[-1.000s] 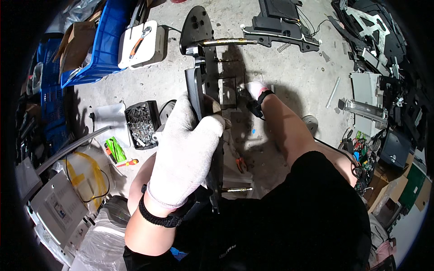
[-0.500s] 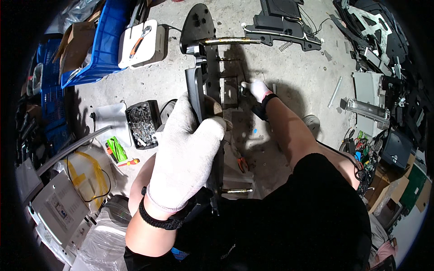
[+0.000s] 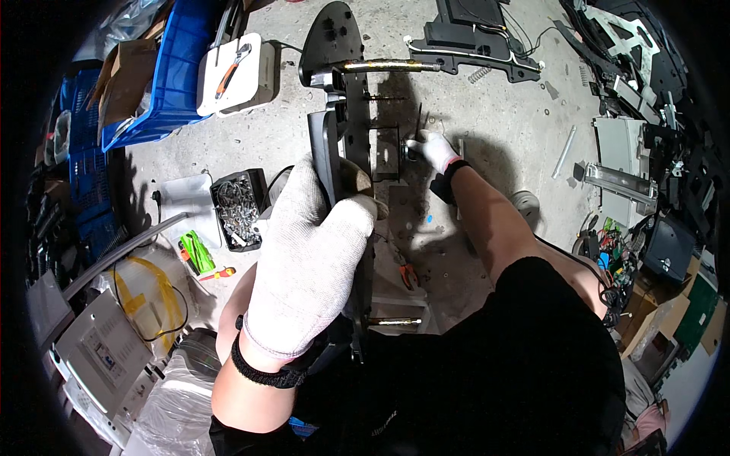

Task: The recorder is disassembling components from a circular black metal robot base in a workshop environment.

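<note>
In a white knit glove, my left hand (image 3: pixel 308 251) is closed around the dark edge of a tall black assembly (image 3: pixel 353 125) standing on edge in front of me. Gold-coloured rods (image 3: pixel 388 66) stick out of its right side, and a small metal frame (image 3: pixel 387 152) juts out between them. My right hand (image 3: pixel 435 150), gloved too, reaches down beside that frame with its fingers pressed together. A thin dark rod (image 3: pixel 419 120) shows just above these fingers; what they hold cannot be made out. Part of a dark object (image 3: pixel 442 188) appears below the right wrist.
Orange-handled pliers (image 3: pixel 407 273) lie on the floor by the assembly. A tray of screws (image 3: pixel 239 211) and a green tool case (image 3: pixel 198 252) are on the left. Further back stand a blue crate (image 3: pixel 161 106) and a white box (image 3: pixel 255 70) bearing an orange-handled tool. Dismantled parts (image 3: pixel 623 152) pile up at right.
The assembly and my left hand have shifted slightly left. My right hand has turned a little, and the thin dark rod now stands out above its fingers.
</note>
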The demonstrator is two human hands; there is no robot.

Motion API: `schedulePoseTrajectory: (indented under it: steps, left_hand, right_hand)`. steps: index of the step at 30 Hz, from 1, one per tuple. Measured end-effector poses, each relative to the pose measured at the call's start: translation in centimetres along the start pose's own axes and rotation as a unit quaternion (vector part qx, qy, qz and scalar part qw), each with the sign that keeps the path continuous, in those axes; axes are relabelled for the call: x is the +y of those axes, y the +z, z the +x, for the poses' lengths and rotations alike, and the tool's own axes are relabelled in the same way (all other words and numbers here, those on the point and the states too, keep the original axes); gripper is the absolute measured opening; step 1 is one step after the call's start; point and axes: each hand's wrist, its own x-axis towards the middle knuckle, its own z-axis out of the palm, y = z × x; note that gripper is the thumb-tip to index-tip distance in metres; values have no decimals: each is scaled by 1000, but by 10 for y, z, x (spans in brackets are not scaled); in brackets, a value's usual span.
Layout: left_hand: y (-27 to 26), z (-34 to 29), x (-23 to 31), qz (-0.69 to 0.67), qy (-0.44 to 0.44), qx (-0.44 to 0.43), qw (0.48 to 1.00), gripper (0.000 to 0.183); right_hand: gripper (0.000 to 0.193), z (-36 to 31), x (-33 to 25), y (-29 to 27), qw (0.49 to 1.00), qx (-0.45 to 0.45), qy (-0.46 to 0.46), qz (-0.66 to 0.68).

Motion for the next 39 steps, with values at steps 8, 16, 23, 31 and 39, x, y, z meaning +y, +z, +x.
schedulePoseTrajectory:
  steps: [8,16,23,31,39]
  left_hand:
    - [7,4,0,7,-16,10,1000,22]
    - [7,5,-2,-41,0,-2,999,22]
    - [-4,-1,-9,35,27,50,998,20]
    - [-3,7,-32,150,109,111,976,17]
    - [9,3,-27,51,79,81,992,16]
  right_hand:
    - [49,18,19,-6,994,42,16,-99]
    - [59,-11,-60,2,959,168,-97,-205]
    - [56,-16,-135,33,987,123,-39,92]
    - [57,6,-124,42,990,140,27,2]
    - [53,-8,-128,29,984,166,-18,-56]
